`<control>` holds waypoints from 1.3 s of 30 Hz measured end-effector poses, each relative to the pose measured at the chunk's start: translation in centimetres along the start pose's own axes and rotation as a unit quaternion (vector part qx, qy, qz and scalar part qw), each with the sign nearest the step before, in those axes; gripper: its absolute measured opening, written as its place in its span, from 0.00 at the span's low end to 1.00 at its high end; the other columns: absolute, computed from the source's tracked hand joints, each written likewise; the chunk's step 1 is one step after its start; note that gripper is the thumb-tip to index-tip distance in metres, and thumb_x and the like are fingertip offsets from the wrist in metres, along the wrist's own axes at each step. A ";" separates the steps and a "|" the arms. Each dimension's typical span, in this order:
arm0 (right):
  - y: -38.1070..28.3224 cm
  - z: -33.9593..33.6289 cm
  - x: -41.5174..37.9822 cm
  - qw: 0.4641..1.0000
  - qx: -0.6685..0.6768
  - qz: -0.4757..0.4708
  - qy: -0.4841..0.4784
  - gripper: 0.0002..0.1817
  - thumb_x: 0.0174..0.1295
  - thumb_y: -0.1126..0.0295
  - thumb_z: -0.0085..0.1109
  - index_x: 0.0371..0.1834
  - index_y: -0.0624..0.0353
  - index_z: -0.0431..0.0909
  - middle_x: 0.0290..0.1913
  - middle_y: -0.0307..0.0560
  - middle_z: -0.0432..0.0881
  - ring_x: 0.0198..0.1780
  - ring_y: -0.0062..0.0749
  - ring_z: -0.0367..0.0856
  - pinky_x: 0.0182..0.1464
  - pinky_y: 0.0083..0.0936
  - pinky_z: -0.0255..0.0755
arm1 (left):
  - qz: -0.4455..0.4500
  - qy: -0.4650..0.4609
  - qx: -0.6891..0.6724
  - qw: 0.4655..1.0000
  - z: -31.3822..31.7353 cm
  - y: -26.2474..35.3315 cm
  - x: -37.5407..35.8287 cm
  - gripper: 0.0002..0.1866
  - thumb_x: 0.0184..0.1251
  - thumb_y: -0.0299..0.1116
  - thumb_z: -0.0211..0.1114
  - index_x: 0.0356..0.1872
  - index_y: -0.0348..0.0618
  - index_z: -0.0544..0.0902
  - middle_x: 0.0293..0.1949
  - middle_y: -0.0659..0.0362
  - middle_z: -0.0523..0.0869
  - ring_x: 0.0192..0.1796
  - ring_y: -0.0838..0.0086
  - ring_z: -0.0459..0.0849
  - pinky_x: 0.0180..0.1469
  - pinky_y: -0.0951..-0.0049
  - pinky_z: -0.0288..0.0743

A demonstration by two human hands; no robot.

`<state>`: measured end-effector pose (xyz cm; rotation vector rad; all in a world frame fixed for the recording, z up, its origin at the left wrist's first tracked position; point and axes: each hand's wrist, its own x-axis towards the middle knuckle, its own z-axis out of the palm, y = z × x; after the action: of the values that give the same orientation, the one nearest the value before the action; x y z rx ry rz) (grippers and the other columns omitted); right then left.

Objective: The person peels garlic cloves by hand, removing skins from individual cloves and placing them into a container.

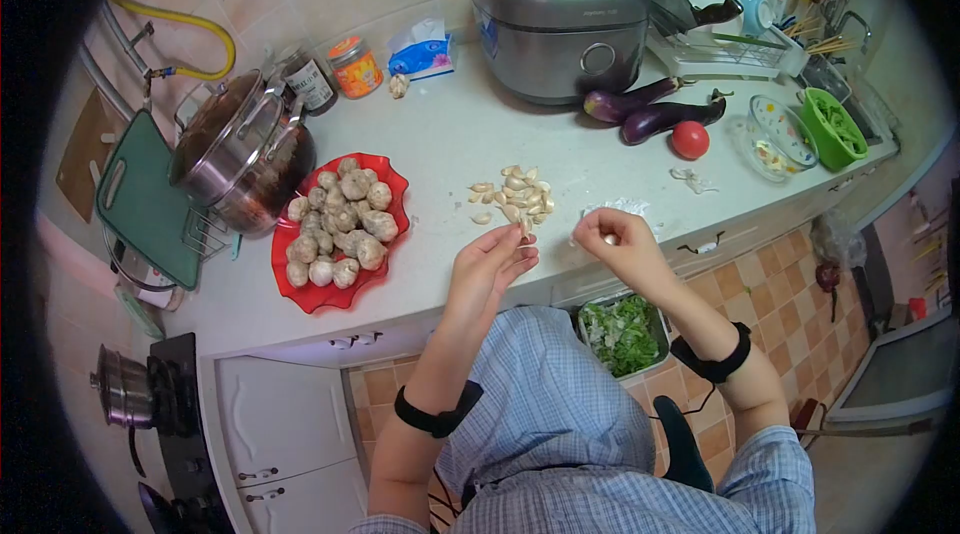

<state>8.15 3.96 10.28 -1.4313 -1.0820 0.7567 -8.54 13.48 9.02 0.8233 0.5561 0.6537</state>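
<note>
My left hand (492, 264) is at the counter's front edge, with a garlic clove (526, 227) pinched between thumb and fingertips. Just beyond it lies a loose pile of garlic cloves (518, 192). My right hand (625, 242) is curled closed a short way to the right; a small pale bit shows at its fingers, too little to name. Behind that hand are thin white garlic skins (632, 205). On the left, a red wavy-edged plate (395, 181) bears several whole garlic bulbs (345, 217).
A rice cooker (555, 29) stands at the back, with two eggplants (672, 118) and a tomato (690, 140) before it. Right of these are a glass bowl (785, 129) and green basket (848, 139). A steel pot (245, 154) stands left. Below, a container holds chopped greens (622, 334).
</note>
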 end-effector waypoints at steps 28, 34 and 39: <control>0.4 -1.9 -1.6 0.969 0.170 0.052 -0.173 0.18 0.62 0.75 0.41 0.57 0.64 0.62 0.52 0.48 0.72 0.50 0.26 0.72 0.47 0.20 0.68 | 0.143 -0.045 0.337 0.929 1.5 -2.1 -0.5 0.11 0.62 0.30 0.55 0.42 0.35 0.73 0.32 0.58 0.79 0.30 0.81 0.77 0.30 0.83 0.70; -0.9 0.8 -1.2 0.986 0.063 -0.097 -0.122 0.28 0.56 0.85 0.42 0.61 0.62 0.52 0.55 0.53 0.70 0.54 0.33 0.72 0.52 0.23 0.68 | 0.101 -0.071 0.227 0.966 1.6 -2.1 -0.5 0.14 0.64 0.33 0.52 0.45 0.34 0.72 0.37 0.54 0.80 0.38 0.75 0.80 0.36 0.79 0.75; -1.9 2.1 -1.0 0.981 -0.074 -0.141 -0.107 0.28 0.55 0.83 0.46 0.61 0.60 0.53 0.47 0.51 0.77 0.49 0.34 0.76 0.47 0.23 0.70 | 0.050 -0.090 0.168 0.980 1.1 -1.1 -0.9 0.14 0.63 0.33 0.53 0.46 0.33 0.72 0.39 0.54 0.79 0.40 0.74 0.80 0.42 0.78 0.74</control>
<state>5.49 3.74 11.67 -1.3018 -1.4986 0.6447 -8.07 11.80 8.95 1.2210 0.4686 0.5766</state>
